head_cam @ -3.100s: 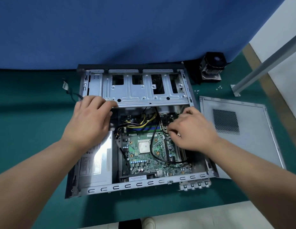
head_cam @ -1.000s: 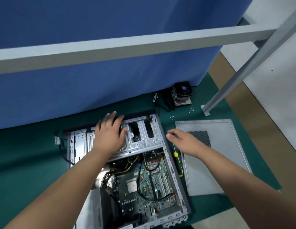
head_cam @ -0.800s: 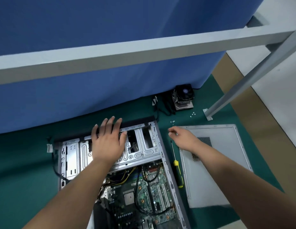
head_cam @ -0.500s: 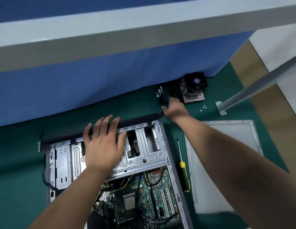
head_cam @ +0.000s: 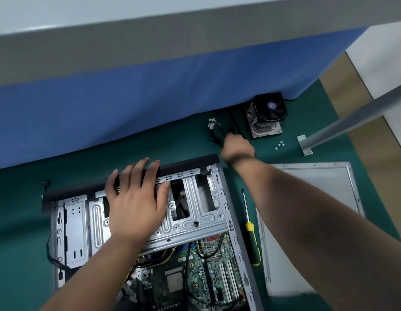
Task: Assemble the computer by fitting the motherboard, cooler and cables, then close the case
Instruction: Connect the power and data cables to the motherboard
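1. Since half a second ago the right hand [head_cam: 237,147] has gone further out past the far right corner of the case [head_cam: 237,239], to the loose cable [head_cam: 214,131] on the mat [head_cam: 22,221]. Left hand [head_cam: 136,198] unchanged, flat on the drive cage [head_cam: 195,218].
2. Grip, left: fingers straight and spread, pressing the cage, fingertips over the black front bezel [head_cam: 188,163]. Holds nothing.
3. Grip, right: seen from the back; fingers curl down at the cable bundle. Cannot tell whether they have pinched it.
4. Location: cable lies beyond the case, near the blue screen, just left of the cooler [head_cam: 265,115]. Cooler stands on the mat, fan up, not fitted. Motherboard [head_cam: 195,274] sits in the case, CPU bare.
5. Step in hand (judgement): fetching a cable to plug in; board placed, cooler and side panel [head_cam: 307,209] still to do.
6. Next move calls for: a firm pinch near the connector, lift clear of the cooler's lead, carry back over the case wall to the board.
7. Orientation: cable is looped, white connector at its far left end; no clear long axis. Case runs long near to far, bezel away from the person.
8. Also: screwdriver [head_cam: 251,232] between case and panel; screws [head_cam: 280,145] right of the cooler.
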A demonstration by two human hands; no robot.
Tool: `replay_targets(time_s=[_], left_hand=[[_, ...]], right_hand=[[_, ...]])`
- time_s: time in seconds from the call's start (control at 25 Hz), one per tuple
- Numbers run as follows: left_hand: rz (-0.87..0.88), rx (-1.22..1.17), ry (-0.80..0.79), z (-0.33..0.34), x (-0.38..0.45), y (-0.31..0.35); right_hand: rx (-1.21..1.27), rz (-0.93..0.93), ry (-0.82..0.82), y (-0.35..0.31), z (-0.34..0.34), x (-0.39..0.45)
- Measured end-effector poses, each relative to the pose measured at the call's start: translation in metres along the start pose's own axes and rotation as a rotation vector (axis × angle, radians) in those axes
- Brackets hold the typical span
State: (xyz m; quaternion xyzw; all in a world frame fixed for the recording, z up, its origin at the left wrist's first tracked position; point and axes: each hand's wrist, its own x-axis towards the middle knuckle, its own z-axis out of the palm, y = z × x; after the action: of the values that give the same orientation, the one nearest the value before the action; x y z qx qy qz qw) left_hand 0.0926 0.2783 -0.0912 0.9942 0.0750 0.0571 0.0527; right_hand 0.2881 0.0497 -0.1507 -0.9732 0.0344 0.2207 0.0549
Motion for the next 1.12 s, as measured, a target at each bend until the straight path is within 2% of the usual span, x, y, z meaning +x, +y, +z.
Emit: replay_targets(time_s=[0.16,0.36,0.52,0.64,0.72,0.8,0.92,1.04,1.12], left_hand=[[-0.005,-0.002,-0.011,0.001,0.000,0.000],[-0.009,-0.024,-0.018,0.001,0.002,-0.002],[-0.013,-0.056,-0.049,-0.005,0.002,0.000],[-0.006,-0.158,-0.086,-0.014,0.000,-0.001],[-0.034,-0.279,-0.138,-0.023,0.002,-0.003],[-0.079,-0.459,-0.200,-0.035,0.004,0.001],[-0.169,-1.029,-0.301,-0.061,-0.014,0.029],[-0.421,-1.665,-0.557,-0.078,-0.046,0.062],[-0.667,-2.016,-0.625,-0.081,-0.067,0.066]], right_hand=[[-0.007,-0.056,-0.039,-0.001,-0.007,-0.004],[0.145,-0.123,0.051,0.010,-0.051,-0.018],[0.491,-0.123,0.109,0.023,-0.097,-0.058],[0.654,-0.183,0.144,0.030,-0.131,-0.104],[0.894,-0.188,0.089,0.032,-0.148,-0.139],[1.214,-0.164,-0.054,0.030,-0.156,-0.174],[1.534,-0.162,-0.315,0.026,-0.150,-0.222],[1.651,-0.164,-0.527,0.011,-0.117,-0.259],[1.609,-0.147,-0.590,0.003,-0.086,-0.276]])
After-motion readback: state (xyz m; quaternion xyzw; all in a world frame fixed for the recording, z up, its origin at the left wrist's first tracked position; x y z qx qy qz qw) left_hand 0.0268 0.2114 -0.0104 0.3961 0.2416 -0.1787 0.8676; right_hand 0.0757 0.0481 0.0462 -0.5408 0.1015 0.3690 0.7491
